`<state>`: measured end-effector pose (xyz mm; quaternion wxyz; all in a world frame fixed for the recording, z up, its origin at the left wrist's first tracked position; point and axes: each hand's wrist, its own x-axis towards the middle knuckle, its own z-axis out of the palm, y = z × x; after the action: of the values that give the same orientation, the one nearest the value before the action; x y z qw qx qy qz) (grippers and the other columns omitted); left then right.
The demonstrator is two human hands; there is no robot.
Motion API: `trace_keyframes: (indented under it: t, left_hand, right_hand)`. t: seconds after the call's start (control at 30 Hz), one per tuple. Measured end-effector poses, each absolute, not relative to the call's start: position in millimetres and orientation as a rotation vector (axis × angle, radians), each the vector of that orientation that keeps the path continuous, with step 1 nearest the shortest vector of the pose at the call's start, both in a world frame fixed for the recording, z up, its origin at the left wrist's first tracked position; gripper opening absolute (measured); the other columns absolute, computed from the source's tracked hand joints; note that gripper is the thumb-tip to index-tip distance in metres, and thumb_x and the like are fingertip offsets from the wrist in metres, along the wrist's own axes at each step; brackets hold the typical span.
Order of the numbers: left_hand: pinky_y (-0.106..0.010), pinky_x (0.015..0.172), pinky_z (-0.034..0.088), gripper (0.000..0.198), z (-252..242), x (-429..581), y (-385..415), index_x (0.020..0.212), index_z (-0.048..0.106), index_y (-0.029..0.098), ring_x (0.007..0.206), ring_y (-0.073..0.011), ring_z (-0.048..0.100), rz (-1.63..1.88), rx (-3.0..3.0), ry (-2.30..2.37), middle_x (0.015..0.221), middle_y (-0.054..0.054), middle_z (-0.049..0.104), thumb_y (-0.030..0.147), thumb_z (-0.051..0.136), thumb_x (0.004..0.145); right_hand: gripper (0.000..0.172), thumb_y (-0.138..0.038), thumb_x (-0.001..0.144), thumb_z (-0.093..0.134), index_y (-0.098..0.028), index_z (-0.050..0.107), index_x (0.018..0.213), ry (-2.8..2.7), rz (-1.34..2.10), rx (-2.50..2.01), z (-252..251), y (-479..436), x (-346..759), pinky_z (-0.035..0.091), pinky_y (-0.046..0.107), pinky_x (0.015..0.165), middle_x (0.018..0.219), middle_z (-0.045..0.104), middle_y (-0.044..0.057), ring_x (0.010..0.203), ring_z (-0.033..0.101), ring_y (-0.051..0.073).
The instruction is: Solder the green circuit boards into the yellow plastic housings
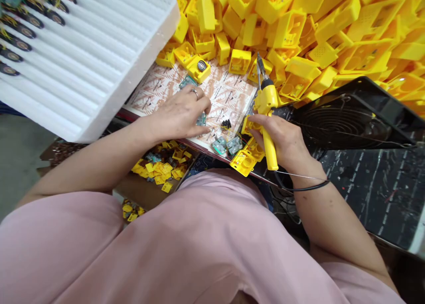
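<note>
My right hand point(284, 138) is wrapped round a yellow soldering gun point(266, 99), its metal tip pointing up and away from me. Under that hand lie open yellow plastic housings point(247, 159), with small circuit boards point(226, 145) and a short black coiled part point(226, 124) beside them. My left hand point(186, 111) rests on the patterned sheet, fingers curled and thumb stretched out, around a green circuit board point(201, 119) that shows between thumb and forefinger. Another green board point(187, 81) sticks out beyond its knuckles. The fingertips are partly hidden.
A large heap of yellow plastic housings point(279, 29) fills the far side. At left, a white foam tray point(109, 51) carries round speakers with wires. A black fan point(352, 118) stands at right. Below the table edge, a cardboard box point(139, 186) holds small yellow parts.
</note>
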<state>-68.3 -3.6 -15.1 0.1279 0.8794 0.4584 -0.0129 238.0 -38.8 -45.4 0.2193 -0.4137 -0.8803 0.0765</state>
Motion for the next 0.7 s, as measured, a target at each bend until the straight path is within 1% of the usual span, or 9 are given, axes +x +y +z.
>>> trace_keyframes:
  t: [0.13, 0.27, 0.33, 0.37, 0.43, 0.5, 0.53, 0.6, 0.7]
  left_hand:
    - [-0.041, 0.105, 0.056, 0.039, -16.2, -66.6, -11.4, 0.124, 0.067, 0.013, 0.116, -0.0305, 0.071, 0.082, 2.35, 1.353, 0.119, -0.015, 0.074, 0.036, 0.064, 0.092]
    - [-0.03, 0.099, 0.058, 0.062, -20.3, -64.5, -16.2, 0.148, 0.055, 0.015, 0.118, -0.0224, 0.073, 0.284, 2.164, 1.285, 0.132, -0.011, 0.073, 0.036, 0.062, 0.091]
    - [-0.028, 0.098, 0.058, 0.069, -22.8, -62.1, -17.1, 0.153, 0.054, 0.016, 0.118, -0.0209, 0.072, 0.366, 2.073, 1.23, 0.137, -0.01, 0.073, 0.04, 0.064, 0.089]
    - [-0.027, 0.098, 0.058, 0.066, -23.9, -60.6, -17.3, 0.149, 0.059, 0.016, 0.117, -0.0207, 0.072, 0.406, 2.026, 1.212, 0.136, -0.01, 0.074, 0.042, 0.065, 0.089]
    - [-0.028, 0.099, 0.057, 0.049, -24.9, -57.3, -17.3, 0.129, 0.073, 0.015, 0.113, -0.0206, 0.074, 0.479, 1.95, 1.202, 0.127, -0.01, 0.079, 0.044, 0.062, 0.091]
    - [-0.029, 0.098, 0.057, 0.037, -24.5, -54.1, -16.5, 0.108, 0.078, 0.016, 0.108, -0.0201, 0.075, 0.534, 1.914, 1.235, 0.112, -0.007, 0.082, 0.044, 0.057, 0.094]
    - [-0.029, 0.097, 0.057, 0.035, -23.8, -52.7, -15.6, 0.101, 0.079, 0.017, 0.105, -0.0196, 0.075, 0.548, 1.922, 1.25, 0.106, -0.006, 0.083, 0.042, 0.056, 0.095]
    - [-0.03, 0.094, 0.058, 0.032, -22.3, -49.7, -12.6, 0.095, 0.079, 0.017, 0.098, -0.0194, 0.076, 0.552, 1.999, 1.237, 0.098, -0.005, 0.082, 0.041, 0.057, 0.094]
    - [-0.033, 0.093, 0.058, 0.03, -21.7, -42.5, -5.5, 0.094, 0.082, 0.018, 0.093, -0.0199, 0.076, 0.529, 2.154, 1.134, 0.096, -0.005, 0.083, 0.038, 0.06, 0.093]
  right_hand:
    - [0.028, -0.032, 0.11, 0.056, -0.024, 0.07, 0.132, -2.449, 0.129, -1.118, -45.5, -40.2, 237.4, 0.059, 0.03, 0.079, 0.103, 0.079, 0.007, 0.093, 0.077, 0.021]
    - [0.026, -0.031, 0.109, 0.059, -0.024, 0.07, 0.131, -2.411, 0.123, -1.126, -45.2, -41.3, 236.5, 0.058, 0.029, 0.079, 0.102, 0.08, 0.007, 0.089, 0.076, 0.019]
    - [0.025, -0.031, 0.108, 0.06, -0.024, 0.071, 0.13, -2.384, 0.115, -1.133, -45.7, -41.9, 236.1, 0.058, 0.028, 0.079, 0.102, 0.08, 0.007, 0.089, 0.076, 0.019]
    - [0.025, -0.032, 0.108, 0.06, -0.024, 0.071, 0.129, -2.371, 0.109, -1.141, -46.0, -42.2, 236.0, 0.058, 0.028, 0.078, 0.103, 0.08, 0.006, 0.09, 0.077, 0.02]
    - [0.025, -0.034, 0.108, 0.061, -0.025, 0.071, 0.129, -2.358, 0.099, -1.169, -46.3, -43.2, 236.4, 0.058, 0.029, 0.079, 0.104, 0.08, 0.006, 0.091, 0.078, 0.021]
    - [0.026, -0.038, 0.108, 0.061, -0.025, 0.071, 0.129, -2.36, 0.093, -1.202, -46.2, -44.5, 236.9, 0.058, 0.03, 0.079, 0.107, 0.081, 0.006, 0.092, 0.078, 0.021]
    - [0.028, -0.04, 0.109, 0.06, -0.025, 0.07, 0.13, -2.366, 0.089, -1.217, -46.1, -45.3, 237.1, 0.058, 0.03, 0.079, 0.108, 0.081, 0.007, 0.092, 0.078, 0.021]
    - [0.03, -0.041, 0.109, 0.06, -0.024, 0.071, 0.13, -2.377, 0.07, -1.243, -46.0, -46.9, 236.9, 0.058, 0.029, 0.076, 0.107, 0.081, 0.007, 0.091, 0.078, 0.021]
    - [0.025, -0.035, 0.11, 0.06, -0.024, 0.072, 0.129, -2.377, 0.001, -1.262, -44.4, -49.7, 236.5, 0.055, 0.025, 0.07, 0.1, 0.081, 0.005, 0.084, 0.078, 0.018]
